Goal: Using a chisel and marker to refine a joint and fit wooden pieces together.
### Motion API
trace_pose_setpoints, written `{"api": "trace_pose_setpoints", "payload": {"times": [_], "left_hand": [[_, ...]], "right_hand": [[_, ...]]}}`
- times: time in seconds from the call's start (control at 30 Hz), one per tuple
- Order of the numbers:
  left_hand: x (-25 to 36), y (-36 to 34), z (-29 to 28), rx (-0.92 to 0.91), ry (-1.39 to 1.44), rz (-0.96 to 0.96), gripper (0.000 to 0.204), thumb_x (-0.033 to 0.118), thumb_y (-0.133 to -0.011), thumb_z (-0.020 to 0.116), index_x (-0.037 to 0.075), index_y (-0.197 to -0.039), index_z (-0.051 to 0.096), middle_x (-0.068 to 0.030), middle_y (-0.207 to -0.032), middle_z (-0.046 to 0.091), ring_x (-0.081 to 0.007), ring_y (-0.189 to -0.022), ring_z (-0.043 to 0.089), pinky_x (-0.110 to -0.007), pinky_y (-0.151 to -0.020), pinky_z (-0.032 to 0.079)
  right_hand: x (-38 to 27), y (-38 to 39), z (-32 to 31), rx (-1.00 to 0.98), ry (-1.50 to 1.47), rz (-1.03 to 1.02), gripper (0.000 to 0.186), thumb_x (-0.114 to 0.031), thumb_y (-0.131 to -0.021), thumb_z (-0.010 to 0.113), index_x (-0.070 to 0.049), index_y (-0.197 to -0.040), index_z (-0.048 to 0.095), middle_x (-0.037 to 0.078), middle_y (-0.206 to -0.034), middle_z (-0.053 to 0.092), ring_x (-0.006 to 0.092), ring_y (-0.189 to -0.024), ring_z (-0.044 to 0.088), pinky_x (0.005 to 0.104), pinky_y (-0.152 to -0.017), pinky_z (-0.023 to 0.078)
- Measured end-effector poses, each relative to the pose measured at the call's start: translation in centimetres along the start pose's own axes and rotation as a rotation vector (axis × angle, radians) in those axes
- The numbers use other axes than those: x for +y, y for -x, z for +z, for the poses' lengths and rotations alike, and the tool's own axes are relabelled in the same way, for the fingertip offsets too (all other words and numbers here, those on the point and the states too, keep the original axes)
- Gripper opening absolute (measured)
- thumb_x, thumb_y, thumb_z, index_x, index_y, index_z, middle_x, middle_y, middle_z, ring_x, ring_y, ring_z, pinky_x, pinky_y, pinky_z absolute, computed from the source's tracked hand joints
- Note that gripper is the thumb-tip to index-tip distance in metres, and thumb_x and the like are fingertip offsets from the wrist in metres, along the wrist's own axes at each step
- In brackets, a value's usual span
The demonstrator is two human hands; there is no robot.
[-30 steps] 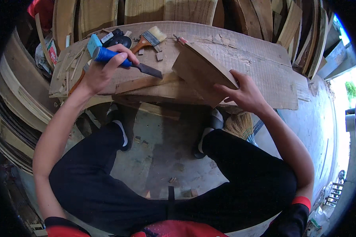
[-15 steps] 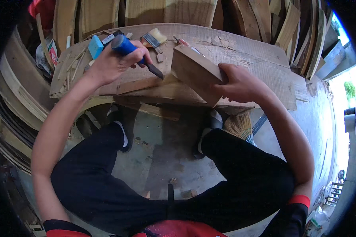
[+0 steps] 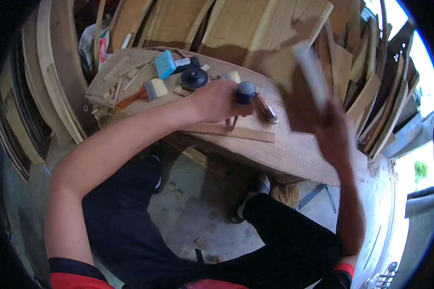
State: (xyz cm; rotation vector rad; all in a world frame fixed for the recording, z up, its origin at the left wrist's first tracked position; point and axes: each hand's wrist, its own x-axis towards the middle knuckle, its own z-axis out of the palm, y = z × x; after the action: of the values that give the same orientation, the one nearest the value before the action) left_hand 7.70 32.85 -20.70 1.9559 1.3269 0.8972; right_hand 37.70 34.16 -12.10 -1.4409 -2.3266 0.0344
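Observation:
My left hand (image 3: 214, 102) is closed round the blue handle of a chisel (image 3: 246, 90), held upright. The chisel's lower end meets a narrow wooden strip (image 3: 253, 134) lying along the near side of a thick plank bench (image 3: 306, 151); the hand partly hides the blade. Raised at the right, my right hand (image 3: 336, 139) grips a wooden block (image 3: 298, 98) by its lower end. Block and hand are smeared by motion, and the block is apart from the chisel. A small red and silver tool (image 3: 266, 111) lies just right of the chisel.
On the bench's left lie a flat brush (image 3: 155, 89), a light blue block (image 3: 165, 64), a dark round object (image 3: 194, 78) and thin wood offcuts (image 3: 136, 74). Boards (image 3: 236, 33) lean behind the bench. A straw broom (image 3: 287, 195) is below its front edge.
My left hand has moved right and brought the chisel from tilted to upright on the strip. My right hand has lifted the block up and to the right. The view has shifted.

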Motion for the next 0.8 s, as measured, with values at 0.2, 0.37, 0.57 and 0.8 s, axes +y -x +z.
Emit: {"api": "trace_pose_setpoints", "payload": {"times": [0.2, 0.37, 0.57, 0.8], "left_hand": [[2.2, -0.4, 0.3, -0.076, 0.137, -0.072, 0.031, 0.031, -0.094, 0.071, 0.003, -0.082, 0.064, -0.0071, -0.069, 0.066, -0.0176, -0.065, 0.073, -0.033, -0.059, 0.057], [1.5, -0.7, 0.6, -0.051, -0.079, 0.063, 0.021, 0.025, -0.094, 0.069, 0.004, -0.097, 0.073, -0.0098, -0.075, 0.071, -0.0166, -0.065, 0.074, -0.035, -0.062, 0.059], [2.0, -1.6, 1.4, -0.087, -0.003, -0.050, 0.022, 0.022, -0.093, 0.068, 0.003, -0.101, 0.074, -0.0103, -0.077, 0.071, -0.0172, -0.064, 0.074, -0.032, -0.062, 0.059], [2.8, -1.8, 2.0, -0.085, 0.000, 0.043, 0.023, 0.026, -0.093, 0.068, 0.004, -0.089, 0.072, -0.0082, -0.070, 0.070, -0.0182, -0.059, 0.073, -0.030, -0.063, 0.061]], "right_hand": [[-2.0, 1.9, -4.6, 0.382, -0.159, -0.148, 0.048, -0.030, -0.091, 0.076, 0.000, -0.126, 0.062, 0.022, -0.109, 0.072, 0.0352, -0.101, 0.071, 0.0458, -0.089, 0.055], [-4.1, 3.2, -4.4, 0.048, -0.092, -0.088, 0.047, -0.032, -0.088, 0.080, -0.001, -0.118, 0.062, 0.023, -0.096, 0.071, 0.0344, -0.091, 0.072, 0.0427, -0.081, 0.054], [0.0, 4.9, -4.6, 0.349, -0.077, 0.102, 0.054, -0.038, -0.102, 0.064, -0.005, -0.144, 0.054, 0.018, -0.129, 0.066, 0.0309, -0.115, 0.066, 0.0425, -0.099, 0.051], [-2.0, 3.6, -7.4, 0.200, -0.019, 0.476, 0.044, -0.034, -0.099, 0.069, -0.008, -0.134, 0.064, 0.007, -0.104, 0.071, 0.0129, -0.076, 0.062, 0.0281, -0.064, 0.048]]}}
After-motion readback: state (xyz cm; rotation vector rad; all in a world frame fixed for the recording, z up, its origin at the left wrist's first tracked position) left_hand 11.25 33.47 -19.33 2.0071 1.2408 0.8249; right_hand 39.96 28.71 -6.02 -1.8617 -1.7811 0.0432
